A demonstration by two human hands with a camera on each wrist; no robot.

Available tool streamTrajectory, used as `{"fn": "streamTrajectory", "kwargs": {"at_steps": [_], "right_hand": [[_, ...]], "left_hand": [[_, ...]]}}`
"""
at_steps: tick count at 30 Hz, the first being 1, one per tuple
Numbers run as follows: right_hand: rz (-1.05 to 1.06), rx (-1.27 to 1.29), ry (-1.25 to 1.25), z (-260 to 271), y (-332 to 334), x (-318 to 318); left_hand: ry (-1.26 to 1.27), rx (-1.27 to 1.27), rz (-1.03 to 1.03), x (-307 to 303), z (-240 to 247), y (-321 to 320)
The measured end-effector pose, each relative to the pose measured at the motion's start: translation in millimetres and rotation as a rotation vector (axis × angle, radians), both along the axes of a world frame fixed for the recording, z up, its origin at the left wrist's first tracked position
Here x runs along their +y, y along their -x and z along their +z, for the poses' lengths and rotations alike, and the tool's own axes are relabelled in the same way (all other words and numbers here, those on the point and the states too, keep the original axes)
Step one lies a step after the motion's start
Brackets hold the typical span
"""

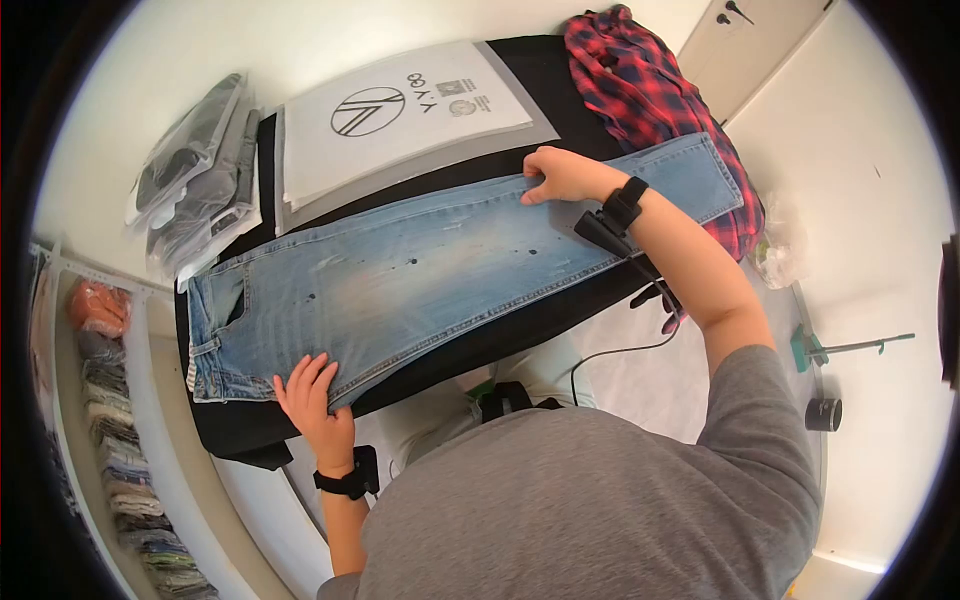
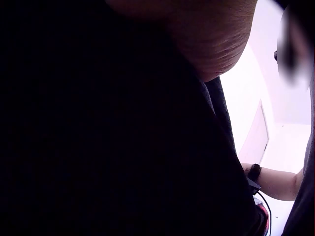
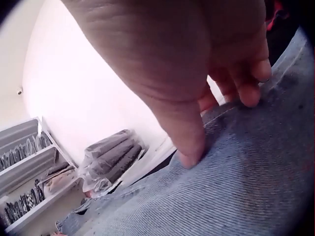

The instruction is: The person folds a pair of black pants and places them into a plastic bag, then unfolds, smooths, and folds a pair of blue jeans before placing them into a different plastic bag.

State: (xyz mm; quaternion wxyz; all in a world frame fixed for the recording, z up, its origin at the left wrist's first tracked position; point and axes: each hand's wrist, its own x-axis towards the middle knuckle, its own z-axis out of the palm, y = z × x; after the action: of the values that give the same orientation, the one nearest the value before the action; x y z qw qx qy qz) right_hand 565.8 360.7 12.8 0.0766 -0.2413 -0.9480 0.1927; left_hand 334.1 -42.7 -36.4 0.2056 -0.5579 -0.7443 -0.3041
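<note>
Light blue jeans (image 1: 430,260) lie folded lengthwise across a black-covered table, the waistband at the left and the hems at the right. At the near edge by the waist, my left hand (image 1: 318,412) rests with spread, fairly straight fingers on the denim. My right hand (image 1: 570,178) is at the far edge of the leg, its fingers bent and its thumb on the cloth. The right wrist view shows this hand (image 3: 197,73) pinching the denim (image 3: 197,206), which rises between thumb and fingers. Only the heel of the left hand (image 2: 211,44) shows in the dark left wrist view.
Behind the jeans lies a stack of printed white bags (image 1: 400,120). Clear-bagged dark garments (image 1: 200,170) sit at the far left corner, and a red plaid shirt (image 1: 640,80) at the right end. Shelves of folded clothes (image 1: 130,460) stand at the left. A cable (image 1: 610,352) hangs from the right wrist.
</note>
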Motion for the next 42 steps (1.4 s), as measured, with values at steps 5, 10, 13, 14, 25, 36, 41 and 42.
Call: {"fn": "streamTrajectory", "kwargs": {"at_steps": [5, 10, 13, 14, 25, 36, 41, 42], "right_hand": [[-0.19, -0.056, 0.007, 8, 17, -4], [-0.144, 0.137, -0.087, -18, 10, 0], [-0.16, 0.168, -0.152, 1, -33, 2], [-0.151, 0.135, -0.171, 10, -49, 3], [-1.173, 0.14, -0.182, -15, -228, 58], [-1.101, 0.325, -0.252, -35, -250, 90], [-1.134, -0.066, -0.229, -28, -267, 100], [-1.091, -0.078, -0.243, -21, -267, 99]], "left_hand": [[-0.063, 0.027, -0.006, -1, -2, -1], [-0.022, 0.031, -0.016, -2, -3, 3], [0.006, 0.036, -0.019, -2, -2, 2], [0.0, 0.043, -0.018, -2, -5, 4], [-0.006, 0.101, 0.04, 1, -12, 5], [0.007, 0.101, 0.034, 2, -11, 4], [0.019, 0.07, 0.084, 3, -4, 3], [0.005, 0.047, 0.06, 4, -3, 3]]}}
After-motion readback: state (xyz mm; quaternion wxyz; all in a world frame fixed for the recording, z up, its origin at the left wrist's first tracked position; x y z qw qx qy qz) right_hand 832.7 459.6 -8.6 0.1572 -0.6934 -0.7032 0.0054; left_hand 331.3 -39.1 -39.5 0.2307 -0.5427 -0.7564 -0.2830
